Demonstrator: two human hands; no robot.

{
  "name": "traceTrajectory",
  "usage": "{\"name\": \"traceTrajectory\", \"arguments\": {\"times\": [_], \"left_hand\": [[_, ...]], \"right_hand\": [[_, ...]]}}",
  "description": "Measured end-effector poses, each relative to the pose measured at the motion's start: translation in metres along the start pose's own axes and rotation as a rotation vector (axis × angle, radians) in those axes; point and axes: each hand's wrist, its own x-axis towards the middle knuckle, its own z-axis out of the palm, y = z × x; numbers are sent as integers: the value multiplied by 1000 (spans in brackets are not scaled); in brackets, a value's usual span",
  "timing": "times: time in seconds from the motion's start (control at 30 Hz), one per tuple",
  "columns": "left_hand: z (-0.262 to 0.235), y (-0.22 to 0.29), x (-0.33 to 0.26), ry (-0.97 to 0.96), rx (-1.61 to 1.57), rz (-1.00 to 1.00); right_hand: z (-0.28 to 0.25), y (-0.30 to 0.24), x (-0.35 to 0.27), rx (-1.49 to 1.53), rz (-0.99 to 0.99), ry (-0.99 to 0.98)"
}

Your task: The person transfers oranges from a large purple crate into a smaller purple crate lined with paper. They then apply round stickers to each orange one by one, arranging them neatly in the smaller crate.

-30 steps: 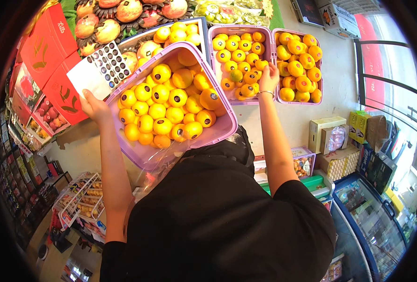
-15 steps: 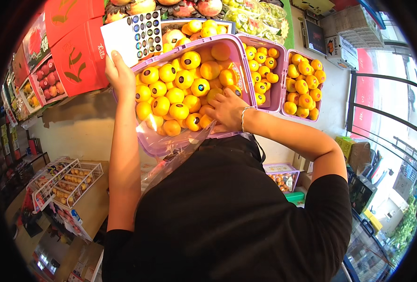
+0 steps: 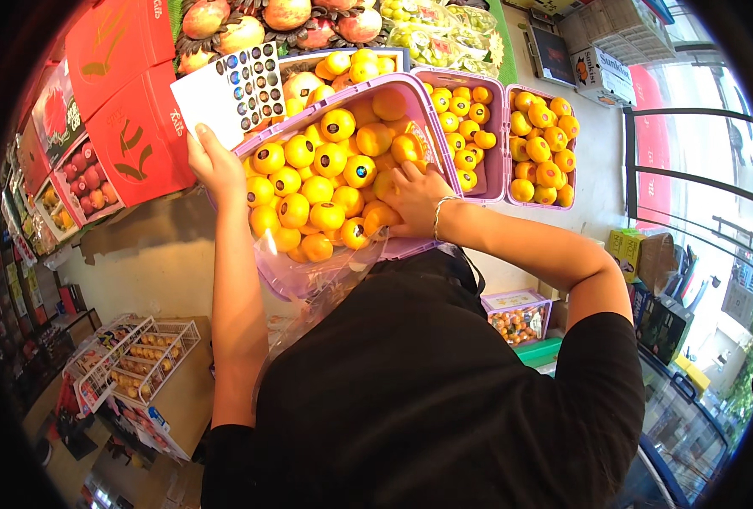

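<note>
A white sheet of round dark stickers (image 3: 203, 106) is gripped at its lower edge by my left hand (image 3: 215, 168), with the thumb on its face. The sheet lies over the upper left corner of a purple plastic basket (image 3: 433, 117) heaped with oranges (image 3: 316, 189). Many of these oranges carry a small round dark sticker. Inside the basket's right part, my right hand (image 3: 417, 202) rests on the fruit with its fingers stretched out and apart. Its palm side is hidden. Clear plastic film (image 3: 309, 284) hangs over the basket's near edge.
Two more purple baskets of oranges, a middle one (image 3: 499, 136) and a right one (image 3: 542, 148), stand alongside. Red boxes (image 3: 135, 127) are stacked at the left. Pomegranates (image 3: 241, 34) and bagged green grapes (image 3: 432, 38) lie beyond. A white wire rack (image 3: 152, 365) stands lower left.
My right hand has shifted slightly back on the oranges, with its fingers more visible. The left hand still holds the sticker sheet. The whole view has turned a little.
</note>
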Motion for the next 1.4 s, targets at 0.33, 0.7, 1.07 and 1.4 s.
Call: {"name": "traceTrajectory", "arguments": {"times": [0.33, 0.7, 1.07, 1.4], "left_hand": [[1, 6, 1, -32, 7, -79], [3, 7, 0, 3, -35, -119], [3, 5, 5, -28, -17, -130], [0, -8, 10, -18, 46, -61]], "right_hand": [[31, 14, -3, -237, -73, 45], [-13, 4, -13, 405, -24, 57], [2, -46, 7, 527, 126, -19], [11, -56, 17, 546, 142, -55]]}}
